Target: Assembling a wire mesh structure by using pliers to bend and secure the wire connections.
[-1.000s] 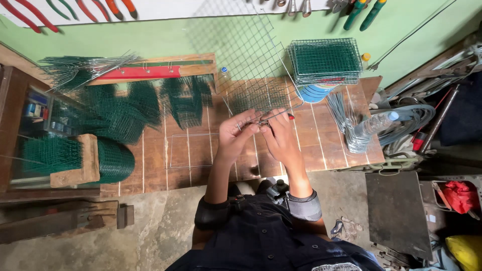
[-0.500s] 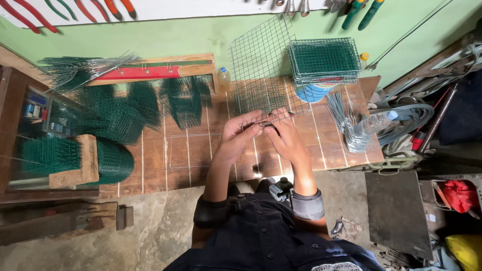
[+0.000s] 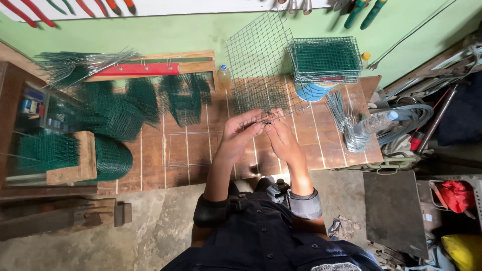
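Green wire mesh panel (image 3: 261,65) stands tilted up at centre top of the frame, its lower edge down at the hands over the brown tiled worktop (image 3: 191,155). Left hand (image 3: 240,134) and right hand (image 3: 281,138) meet at centre frame, fingertips pinched closed on the panel's bottom wire; whatever small piece sits between the fingers is too small to make out. Stack of folded green mesh boxes (image 3: 325,60) upper right, resting on a pale blue round disc (image 3: 312,93), mostly hidden under it. Small clear bottle with blue cap (image 3: 224,76) just left of the panel, label unreadable. Larger clear plastic bottle (image 3: 375,123) lies on its side at right, blue cap, on a bundle of bent grey wires (image 3: 346,120). Red flat bar on a wooden board (image 3: 150,68) upper left, beside a bunch of straight wire rods (image 3: 80,62). Rolls of green mesh (image 3: 110,115) at left, partly behind a wooden block (image 3: 75,160). Flat wire frame (image 3: 193,149) lies on the tiles left of the hands. Tool handles, red and green, along the top edge are cut off. Red bag (image 3: 457,193) and yellow object (image 3: 462,251) at lower right, partly cropped. Dark metal plate (image 3: 394,211) on the floor at right.
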